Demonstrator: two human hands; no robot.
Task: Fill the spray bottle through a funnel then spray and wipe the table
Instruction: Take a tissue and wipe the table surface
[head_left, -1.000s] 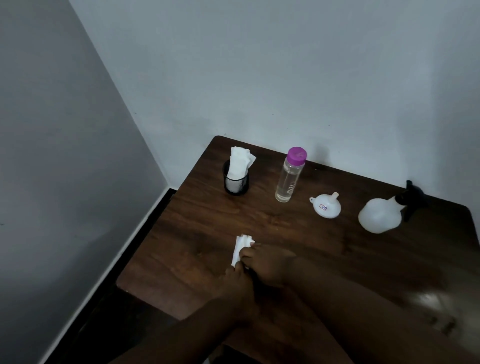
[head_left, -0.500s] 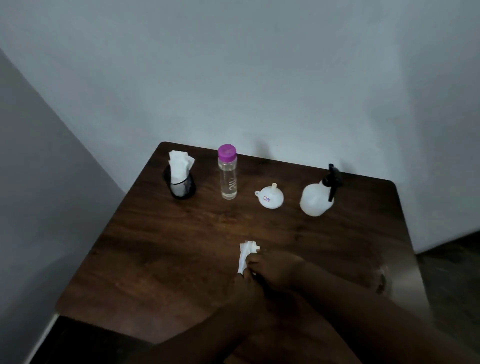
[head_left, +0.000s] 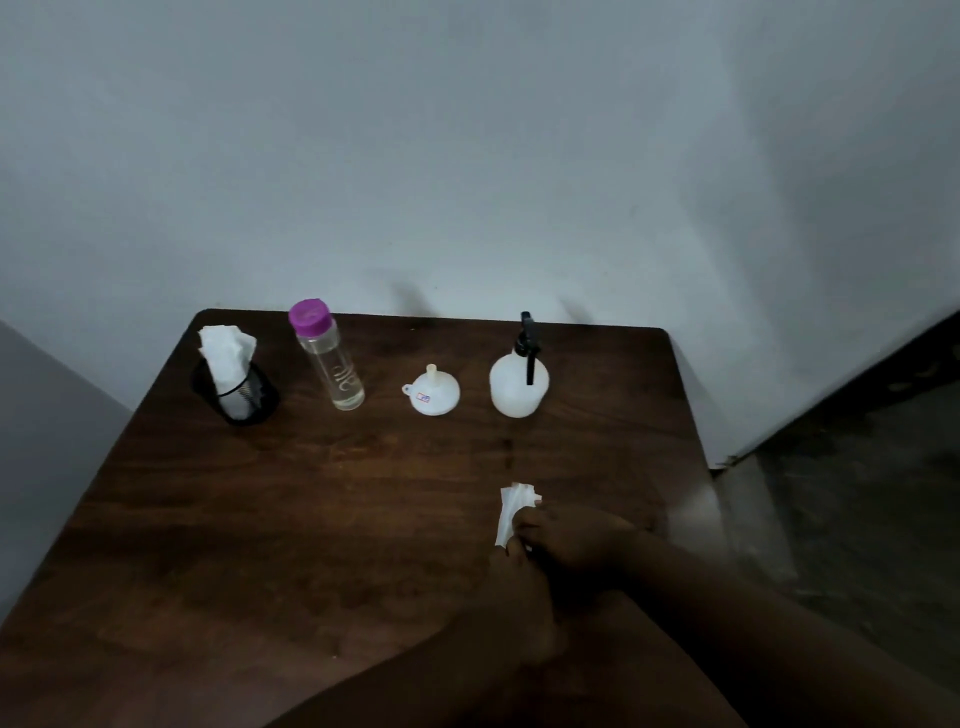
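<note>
A white tissue (head_left: 511, 506) is held by both hands over the brown desk (head_left: 260, 519). Its top part is pinched by the right hand (head_left: 571, 535) and its bottom end by the left hand (head_left: 514, 582). The spray bottle (head_left: 518, 389) is stood at the back of the desk, well apart from the hands. A funnel (head_left: 431, 399) is laid just beside it, spout up. Further left, a clear bottle (head_left: 332, 369) with a purple cap and a black cup (head_left: 244, 400) of tissues are seen.
</note>
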